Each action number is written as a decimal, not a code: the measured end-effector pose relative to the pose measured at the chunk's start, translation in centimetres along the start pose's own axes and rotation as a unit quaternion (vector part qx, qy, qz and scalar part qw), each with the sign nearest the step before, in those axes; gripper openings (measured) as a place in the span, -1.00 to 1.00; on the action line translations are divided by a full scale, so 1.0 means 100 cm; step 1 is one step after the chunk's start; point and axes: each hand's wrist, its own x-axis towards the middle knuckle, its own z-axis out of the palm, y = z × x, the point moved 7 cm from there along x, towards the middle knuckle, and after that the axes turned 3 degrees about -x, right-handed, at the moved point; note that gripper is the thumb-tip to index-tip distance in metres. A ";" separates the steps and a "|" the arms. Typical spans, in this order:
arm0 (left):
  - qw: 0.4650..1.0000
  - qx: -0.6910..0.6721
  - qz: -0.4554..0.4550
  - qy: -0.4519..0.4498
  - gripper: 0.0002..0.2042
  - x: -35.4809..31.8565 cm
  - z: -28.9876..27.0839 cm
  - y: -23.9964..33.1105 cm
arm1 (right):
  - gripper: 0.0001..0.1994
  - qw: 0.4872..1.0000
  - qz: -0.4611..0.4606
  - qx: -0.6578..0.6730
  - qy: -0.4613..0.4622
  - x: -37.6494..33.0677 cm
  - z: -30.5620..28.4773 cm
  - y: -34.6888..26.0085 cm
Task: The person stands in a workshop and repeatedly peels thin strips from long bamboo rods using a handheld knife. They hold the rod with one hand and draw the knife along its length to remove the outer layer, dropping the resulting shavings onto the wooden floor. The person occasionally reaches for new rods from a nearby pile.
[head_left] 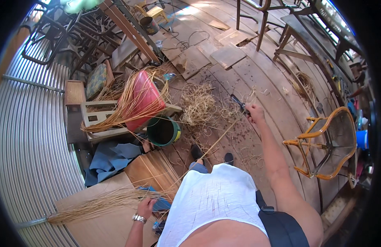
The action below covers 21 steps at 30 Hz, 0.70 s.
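Note:
My right hand (255,113) is stretched out ahead, its fingers wrapped round a narrow dark hand tool (236,100) whose exact kind I cannot make out. From this hand a long pale cane strip (217,142) runs taut across my lap, down toward my left hand (146,207). The left fingers are pinched together by the strip's lower end, next to a blue object (159,203). Beside that hand a bundle of long cane strips (99,203) lies over a wooden board (116,230). A tangle of shavings (197,105) covers the floor ahead of my feet.
More cane strips drape over a red seat (143,101) at left, by a dark green bucket (160,131). A rattan chair (328,142) stands at right. Chair frames (54,33) are stacked behind, left. Loose boards (227,56) lie on the plank floor. Corrugated metal (29,136) lines the left side.

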 end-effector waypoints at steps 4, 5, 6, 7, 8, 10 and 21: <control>0.987 0.122 0.026 0.101 -0.41 0.028 0.006 0.007 | -0.67 0.996 -0.052 -0.067 -0.035 -0.044 0.044 -0.004; 0.990 0.093 0.038 0.095 -0.39 0.050 0.017 0.031 | -0.68 0.994 -0.057 -0.084 -0.044 -0.062 0.058 -0.008; 0.992 0.066 0.059 0.085 -0.36 0.080 0.027 0.069 | -0.69 0.993 -0.057 -0.086 -0.055 -0.073 0.069 -0.002; 0.996 -0.025 0.077 0.044 -0.36 0.101 0.042 0.116 | -0.69 0.991 -0.060 -0.092 -0.074 -0.083 0.085 0.005; 0.989 -0.116 0.088 0.002 -0.36 0.120 0.056 0.161 | -0.69 0.990 -0.069 -0.091 -0.082 -0.096 0.101 0.009; 0.944 -0.313 0.055 -0.093 -0.52 0.146 0.097 0.230 | -0.69 0.988 -0.081 -0.083 -0.102 -0.121 0.128 0.019; 0.972 -0.113 0.203 -0.028 -0.73 0.091 0.076 0.196 | -0.67 0.997 -0.052 -0.045 -0.045 -0.087 0.056 0.010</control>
